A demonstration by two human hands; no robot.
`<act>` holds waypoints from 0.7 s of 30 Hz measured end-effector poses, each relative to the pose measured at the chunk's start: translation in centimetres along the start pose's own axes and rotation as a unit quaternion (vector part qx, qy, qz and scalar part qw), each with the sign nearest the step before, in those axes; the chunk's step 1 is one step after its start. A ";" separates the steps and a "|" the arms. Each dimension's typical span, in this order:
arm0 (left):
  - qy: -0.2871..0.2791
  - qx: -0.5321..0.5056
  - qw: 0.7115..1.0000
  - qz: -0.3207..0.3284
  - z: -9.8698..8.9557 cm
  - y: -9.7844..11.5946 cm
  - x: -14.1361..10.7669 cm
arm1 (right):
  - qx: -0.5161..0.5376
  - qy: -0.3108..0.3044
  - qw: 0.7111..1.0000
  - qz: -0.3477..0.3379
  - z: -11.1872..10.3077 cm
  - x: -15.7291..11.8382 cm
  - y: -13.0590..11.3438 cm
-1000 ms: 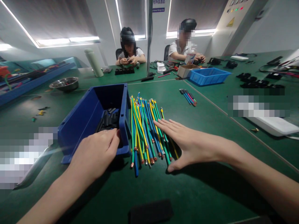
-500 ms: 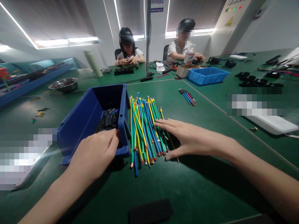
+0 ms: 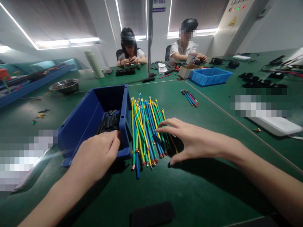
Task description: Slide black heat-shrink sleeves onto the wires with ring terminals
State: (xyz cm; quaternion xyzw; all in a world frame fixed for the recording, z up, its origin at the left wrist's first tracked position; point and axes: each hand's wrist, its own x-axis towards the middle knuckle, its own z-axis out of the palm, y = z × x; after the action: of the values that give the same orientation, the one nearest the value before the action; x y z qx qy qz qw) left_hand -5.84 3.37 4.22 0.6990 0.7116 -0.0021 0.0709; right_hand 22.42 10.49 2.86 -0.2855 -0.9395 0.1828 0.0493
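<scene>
Left hand point(image 3: 98, 154): curled at blue bin point(image 3: 80, 119), cannot tell if holding anything | Right hand point(image 3: 191, 138): wide, at coloured wires point(image 3: 145, 132) | Wires: between both hands on green tabletop point(image 3: 203, 201)

I face pale walls point(image 3: 281, 31) and shaded, bright-edged windows point(image 3: 63, 22) across the frame's top, above my broad green table point(image 3: 210, 113).

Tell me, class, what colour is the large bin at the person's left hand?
The large bin is dark blue, best seen in the head view.
</scene>
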 end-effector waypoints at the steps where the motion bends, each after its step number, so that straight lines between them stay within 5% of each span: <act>1: 0.000 -0.001 1.000 0.001 0.0 0.0 0.0 | -0.001 -0.013 1.000 -0.002 0.2 -0.1 0.2; 7: 0.007 -0.006 1.000 0.005 0.1 -0.1 0.0 | 0.051 -0.066 0.996 0.023 1.0 -0.2 1.4; 14: 0.010 -0.005 1.000 0.009 0.1 -0.2 -0.1 | 0.067 -0.028 0.997 0.028 -0.1 0.5 1.6; 21: 0.013 -0.009 1.000 0.011 0.2 -0.3 -0.2 | 0.005 0.028 0.999 -0.036 2.5 1.1 1.6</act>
State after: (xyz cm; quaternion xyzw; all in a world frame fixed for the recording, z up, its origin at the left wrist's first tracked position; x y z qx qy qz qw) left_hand -6.10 3.18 4.01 0.7063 0.7044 0.0142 0.0685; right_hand 21.84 11.49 -0.07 -0.2560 -0.9465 0.1775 0.0839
